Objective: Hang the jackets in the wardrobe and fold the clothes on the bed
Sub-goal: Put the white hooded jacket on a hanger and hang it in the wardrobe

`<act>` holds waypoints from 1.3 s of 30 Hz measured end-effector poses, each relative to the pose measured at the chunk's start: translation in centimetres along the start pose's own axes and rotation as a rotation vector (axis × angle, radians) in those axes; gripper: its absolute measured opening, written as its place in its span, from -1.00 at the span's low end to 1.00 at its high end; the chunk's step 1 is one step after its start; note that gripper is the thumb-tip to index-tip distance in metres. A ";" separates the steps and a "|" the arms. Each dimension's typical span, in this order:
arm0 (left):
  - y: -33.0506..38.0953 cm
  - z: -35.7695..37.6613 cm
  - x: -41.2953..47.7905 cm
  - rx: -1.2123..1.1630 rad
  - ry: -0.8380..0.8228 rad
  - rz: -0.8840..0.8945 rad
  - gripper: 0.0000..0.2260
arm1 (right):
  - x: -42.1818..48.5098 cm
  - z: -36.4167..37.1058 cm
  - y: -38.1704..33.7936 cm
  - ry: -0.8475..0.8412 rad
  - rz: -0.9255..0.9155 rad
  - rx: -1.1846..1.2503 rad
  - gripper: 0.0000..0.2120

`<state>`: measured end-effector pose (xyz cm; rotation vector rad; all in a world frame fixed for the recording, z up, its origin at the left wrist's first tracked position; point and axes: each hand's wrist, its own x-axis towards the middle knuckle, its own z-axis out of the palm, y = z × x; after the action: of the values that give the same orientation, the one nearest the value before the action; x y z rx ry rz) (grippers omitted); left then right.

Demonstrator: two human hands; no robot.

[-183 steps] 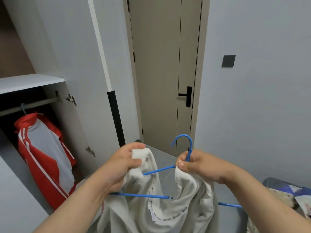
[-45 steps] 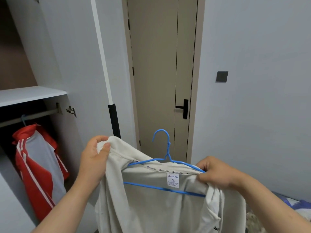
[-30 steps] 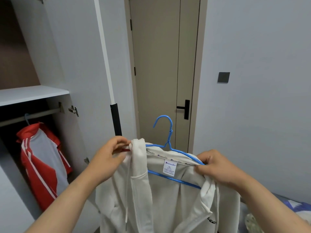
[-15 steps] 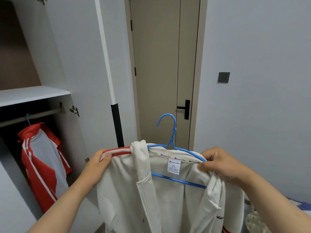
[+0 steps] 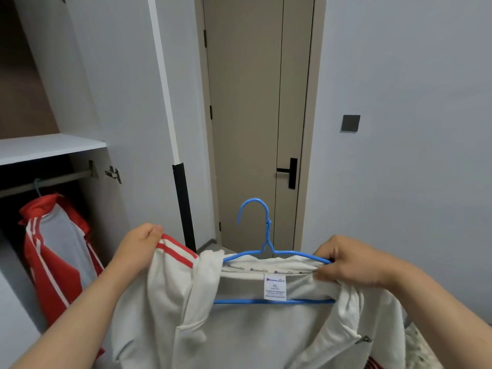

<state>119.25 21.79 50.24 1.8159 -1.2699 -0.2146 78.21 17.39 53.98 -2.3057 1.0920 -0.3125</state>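
Readying a jacket for the wardrobe: at the lower centre of the frame we hold a white jacket (image 5: pixel 239 323) draped on a blue hanger (image 5: pixel 267 230), its hook upright and free. Our left hand (image 5: pixel 138 251) grips the red-striped shoulder, fingers curled into the cloth. Our right hand (image 5: pixel 351 265) pinches collar and hanger wire together at the lower right.

The hanger's left end is hidden under fabric, so we cannot tell whether that shoulder is seated. We judge the step is best done by drawing the shoulder squarely over that end and levelling the collar. Only then should we take the hook and carry it to the rail (image 5: pixel 53 179) at the middle left, beside the red and grey jacket (image 5: pixel 53 249) hanging in the wardrobe (image 5: pixel 48 147).
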 end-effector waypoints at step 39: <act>5.0 4.5 -4.8 0.345 -0.289 0.320 -0.85 | 4.7 0.5 -1.4 0.654 0.196 0.731 -0.74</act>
<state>111.05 22.77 49.69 1.8769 -1.8753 -0.0842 82.34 14.74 54.26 -1.4502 1.2113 -1.2178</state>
